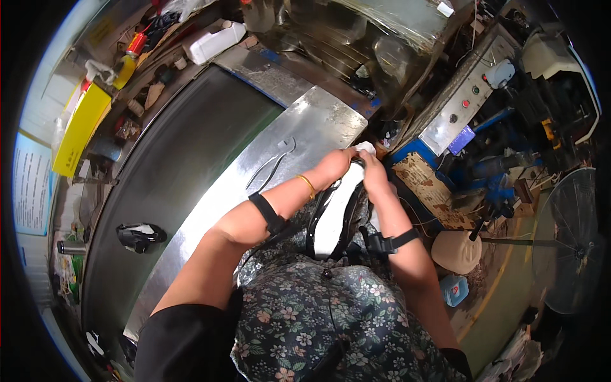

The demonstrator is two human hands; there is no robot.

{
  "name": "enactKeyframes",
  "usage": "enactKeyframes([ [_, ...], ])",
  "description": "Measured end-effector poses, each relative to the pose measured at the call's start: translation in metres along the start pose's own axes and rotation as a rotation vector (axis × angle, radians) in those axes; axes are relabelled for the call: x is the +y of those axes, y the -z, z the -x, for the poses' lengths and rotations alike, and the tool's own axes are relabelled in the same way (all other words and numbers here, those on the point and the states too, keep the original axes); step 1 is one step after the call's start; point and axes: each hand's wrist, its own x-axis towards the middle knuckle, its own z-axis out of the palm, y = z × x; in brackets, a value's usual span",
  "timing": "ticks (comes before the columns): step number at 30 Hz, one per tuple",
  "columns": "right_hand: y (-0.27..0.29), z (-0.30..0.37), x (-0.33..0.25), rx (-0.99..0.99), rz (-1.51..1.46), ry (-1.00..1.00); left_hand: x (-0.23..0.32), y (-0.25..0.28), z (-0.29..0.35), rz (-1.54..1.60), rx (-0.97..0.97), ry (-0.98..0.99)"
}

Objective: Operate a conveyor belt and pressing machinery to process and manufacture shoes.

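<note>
Floral apron (pixel 312 325) fills the space nearest the camera, and just beyond it, between my forearms, is the shoe (pixel 335 219), white underside up, dark along its edges, one end toward my body. My left hand (pixel 339 164) and right hand (pixel 375 177) meet at its far end, fingers curled in and nearly closed on it, by a small white patch (pixel 365 148); whether that belongs to the shoe or is separate, I cannot tell. I judge the step in hand to be close fingerwork at that end. To my mind, the next move calls for one hand steadying the shoe while the other works along the edge. Left of me, a thin cord (pixel 270 164) lies on the metal bench (pixel 318 121), and another dark shoe (pixel 140 237) sits on the black belt (pixel 197 127).
</note>
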Motion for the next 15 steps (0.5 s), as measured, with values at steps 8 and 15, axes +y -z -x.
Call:
enactKeyframes([
  [8, -0.012, -0.002, 0.006, 0.172, 0.192, 0.560, -0.030, 0.002, -0.014, 0.046, -0.083, -0.015],
  [15, -0.036, 0.156, -0.028, -0.294, 0.575, 0.436, -0.050, 0.043, 0.032, 1.139, 0.493, 0.255],
])
